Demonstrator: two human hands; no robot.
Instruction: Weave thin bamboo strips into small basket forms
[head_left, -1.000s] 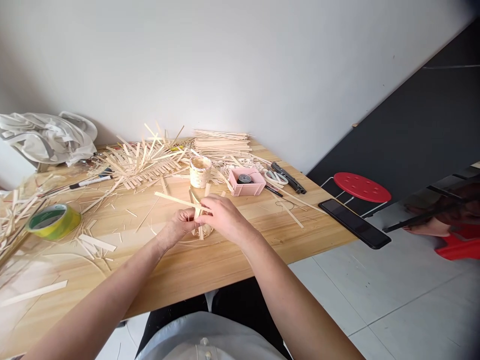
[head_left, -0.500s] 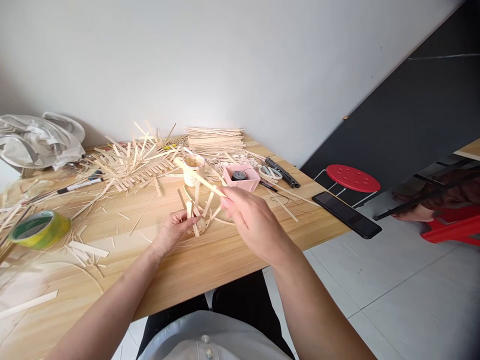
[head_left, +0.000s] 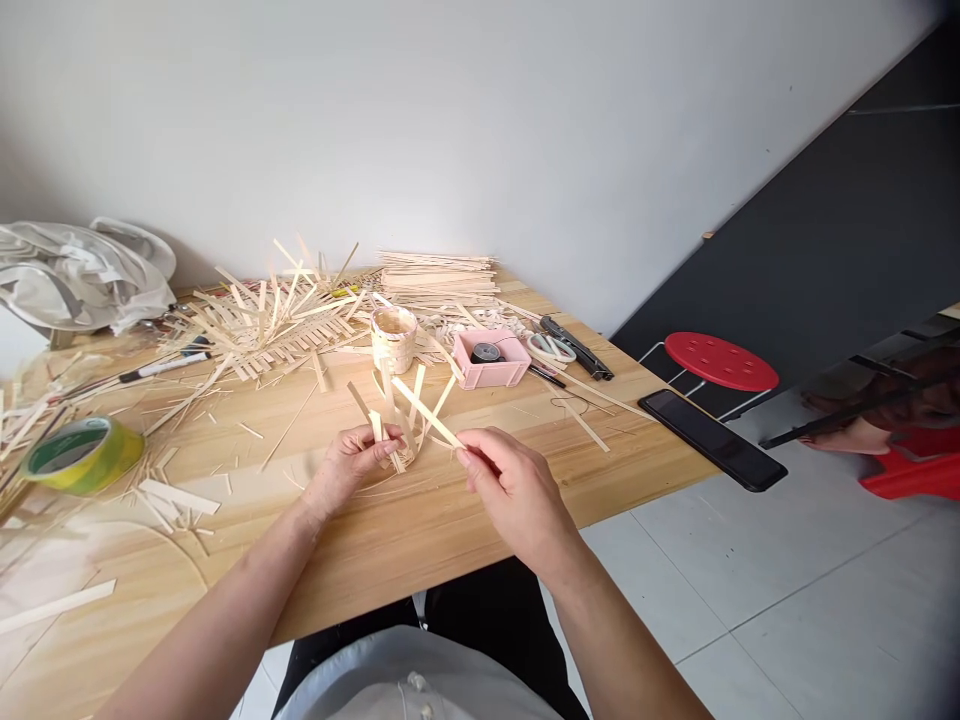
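Observation:
Near the table's front edge, my left hand (head_left: pixel 351 462) pinches a small woven piece of bamboo strips (head_left: pixel 397 461), its loose ends standing up and splaying outward. Part of that piece is covered by my fingers. My right hand (head_left: pixel 519 492) grips one end of a flat pale bamboo strip (head_left: pixel 426 410) between thumb and fingers. The strip slants up and left, crossing in front of the upright ends. Just behind stands a small woven cup (head_left: pixel 394 355) with a darker inside.
A pink plastic crate (head_left: pixel 491 372) with a black spool, scissors (head_left: pixel 551 348), a black-handled tool (head_left: pixel 577 350) and a phone (head_left: pixel 712 438) lie to the right. Strip piles (head_left: pixel 439 278) fill the back. Green-yellow tape (head_left: pixel 84 455) sits left. A red stool (head_left: pixel 721 360) stands beyond the table.
My right hand has come down and slightly right with the strip, whose far end has dropped from the cup's rim to below the cup. My left hand keeps its hold.

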